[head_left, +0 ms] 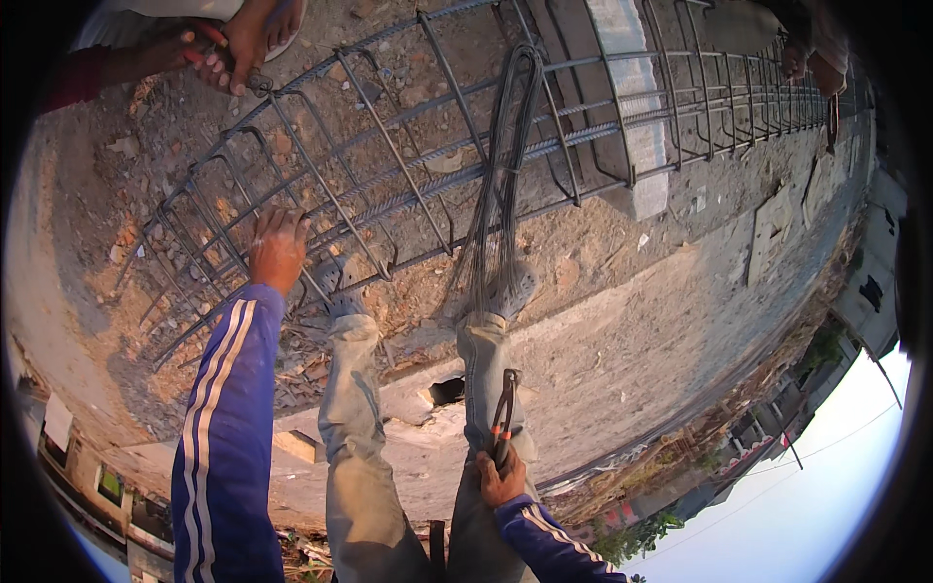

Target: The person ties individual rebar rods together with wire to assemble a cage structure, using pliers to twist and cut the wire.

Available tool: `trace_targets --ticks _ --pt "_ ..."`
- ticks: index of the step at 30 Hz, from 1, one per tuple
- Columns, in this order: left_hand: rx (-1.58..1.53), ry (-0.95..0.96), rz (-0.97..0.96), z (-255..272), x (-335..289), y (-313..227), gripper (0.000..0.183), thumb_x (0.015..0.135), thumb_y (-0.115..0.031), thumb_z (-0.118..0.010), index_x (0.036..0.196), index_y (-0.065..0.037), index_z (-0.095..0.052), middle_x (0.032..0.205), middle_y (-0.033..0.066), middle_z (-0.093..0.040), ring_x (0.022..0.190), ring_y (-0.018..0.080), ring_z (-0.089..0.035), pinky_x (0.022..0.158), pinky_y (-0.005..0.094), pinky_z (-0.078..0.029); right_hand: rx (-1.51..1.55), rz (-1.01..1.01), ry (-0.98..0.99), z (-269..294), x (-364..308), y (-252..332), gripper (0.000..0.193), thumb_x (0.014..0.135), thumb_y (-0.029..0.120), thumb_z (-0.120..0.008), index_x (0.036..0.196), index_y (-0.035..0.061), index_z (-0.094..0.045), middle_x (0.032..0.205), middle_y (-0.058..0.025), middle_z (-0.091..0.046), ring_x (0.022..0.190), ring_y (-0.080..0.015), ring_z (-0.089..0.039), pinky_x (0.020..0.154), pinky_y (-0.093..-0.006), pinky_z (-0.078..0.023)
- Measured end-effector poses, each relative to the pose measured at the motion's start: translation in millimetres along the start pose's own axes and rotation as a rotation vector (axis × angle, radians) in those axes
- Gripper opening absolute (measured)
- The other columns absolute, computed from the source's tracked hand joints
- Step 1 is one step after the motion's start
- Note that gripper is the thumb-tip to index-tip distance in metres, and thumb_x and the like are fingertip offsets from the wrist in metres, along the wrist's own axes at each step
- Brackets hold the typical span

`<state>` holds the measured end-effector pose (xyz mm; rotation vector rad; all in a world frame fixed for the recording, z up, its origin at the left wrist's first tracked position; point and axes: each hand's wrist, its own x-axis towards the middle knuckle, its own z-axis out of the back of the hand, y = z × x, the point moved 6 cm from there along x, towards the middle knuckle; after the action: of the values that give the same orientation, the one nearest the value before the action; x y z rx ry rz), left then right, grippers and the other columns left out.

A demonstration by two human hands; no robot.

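Observation:
A long cage of steel rebar [428,189] with square stirrups stretches across the upper view. My left hand [278,249] is closed over a bar near the cage's left end. Lower down, in front of my right leg, my right hand [502,479] grips a pair of pincers [503,413] by their dark handles with orange parts. Their jaws point up, away from the cage, and I see nothing between them. A looped bundle of thin tie wire [502,165] hangs over the cage bars, its loose ends hanging down beside my right foot.
Across the cage, a co-worker's hands [238,53] hold a red-handled tool at the upper left. Another person's hands [814,66] are at the far right end. A pale concrete block [637,117] lies under the cage. Rubble covers the ground; a ledge [603,325] has a broken hole [447,391].

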<state>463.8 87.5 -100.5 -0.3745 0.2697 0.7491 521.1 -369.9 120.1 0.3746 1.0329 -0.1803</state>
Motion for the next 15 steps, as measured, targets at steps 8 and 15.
trace_targets --ticks 8,15 --pt "-0.414 -0.097 0.126 29.9 -3.6 -94.5 0.035 0.09 -0.023 -0.061 0.12 -0.006 -0.053 0.117 0.0158 -0.055 0.114 0.0361 -0.049 0.098 0.0474 -0.039 0.114 0.053 -0.032 16.5 5.0 -1.0 0.023 0.084 0.019 -0.064 0.094 -0.0007 -0.057 0.072 -0.021 -0.061 0.064 -0.0403 -0.06 0.059 -0.0422 -0.047" --pt "-0.727 -0.064 0.477 -7.1 44.6 -261.3 0.083 0.075 -0.035 -0.077 0.134 0.004 -0.033 0.124 0.0243 -0.048 0.116 0.0387 -0.048 0.099 0.0464 -0.04 0.211 0.064 0.005 26.5 5.4 -10.4 0.018 0.087 0.016 -0.064 0.088 0.0002 -0.055 0.065 -0.0059 -0.059 0.059 -0.0134 -0.055 0.056 -0.0295 -0.044"
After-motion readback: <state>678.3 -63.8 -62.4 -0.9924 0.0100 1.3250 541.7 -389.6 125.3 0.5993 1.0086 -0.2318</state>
